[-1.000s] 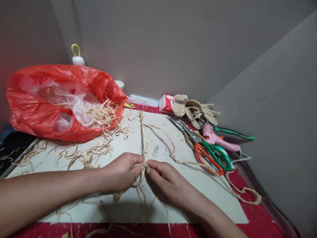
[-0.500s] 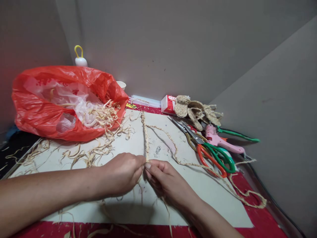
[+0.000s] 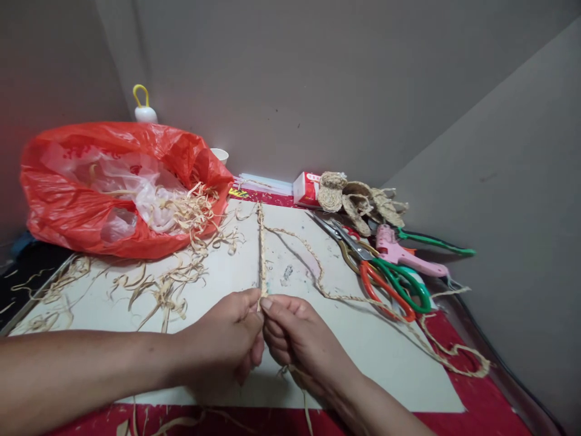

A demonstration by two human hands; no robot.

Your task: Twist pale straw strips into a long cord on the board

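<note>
Braided straw cord (image 3: pixel 262 254) runs upright down the middle of a white board (image 3: pixel 390 363), its top near the board's far edge and its lower end pinched between two bare hands at the board's centre. The left hand (image 3: pixel 238 330) grips the cord from the left, thumb and fingertips closed on it; the right hand (image 3: pixel 297 333) meets it from the right, thumb pressed on the same spot, other fingers curled under. The hands are practically touching. A loose strand trails below the right hand, over the board's near edge.

A thinner braid (image 3: pixel 320 272) starts beside the upper part of the held cord and wanders across the board's right half, past its right edge; whether the two are joined, I cannot tell. Loose straw strips (image 3: pixel 167 287) lie scattered over the board's left half. At the board's far left corner sits an open red plastic bag (image 3: pixel 59 212), straw spilling from it.

On the board's right side lie scissors (image 3: pixel 362 249) with gold, orange and green handles, and next to them a pink glue gun (image 3: pixel 394 251). Beyond the board's far edge are white sticks (image 3: pixel 267 183), a red and white box (image 3: pixel 305 189) and woven straw pieces (image 3: pixel 358 203). Red surface (image 3: pixel 488 399) shows around the board.
</note>
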